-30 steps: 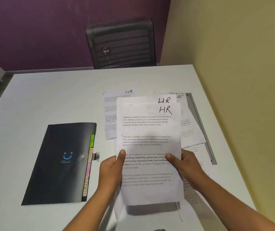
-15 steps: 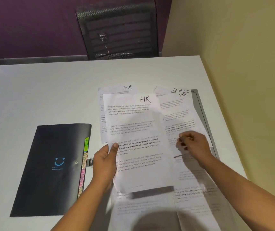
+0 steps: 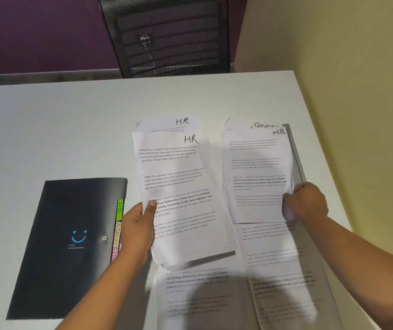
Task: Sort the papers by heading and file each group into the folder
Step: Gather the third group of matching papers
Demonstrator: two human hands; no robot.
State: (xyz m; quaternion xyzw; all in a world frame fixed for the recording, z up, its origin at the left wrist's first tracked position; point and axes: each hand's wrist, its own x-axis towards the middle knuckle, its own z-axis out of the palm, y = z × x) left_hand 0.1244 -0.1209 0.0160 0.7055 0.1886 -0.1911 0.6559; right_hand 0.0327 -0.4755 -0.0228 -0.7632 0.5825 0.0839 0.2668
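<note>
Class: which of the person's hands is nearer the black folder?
Left. The left hand is at the tabbed edge of the black folder, holding an HR sheet; the right hand grips a second HR sheet farther off, toward the yellow wall.

HR sheet [image 3: 178, 186]: you hold it tilted, lifted.
Second HR sheet [image 3: 257, 175]: right of it, edge pinched.
Folder [image 3: 67, 246]: black, closed, flat.

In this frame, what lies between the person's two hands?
In the head view, two papers: the HR sheet that the left hand holds, then a second HR sheet gripped at its edge by the right hand.
</note>
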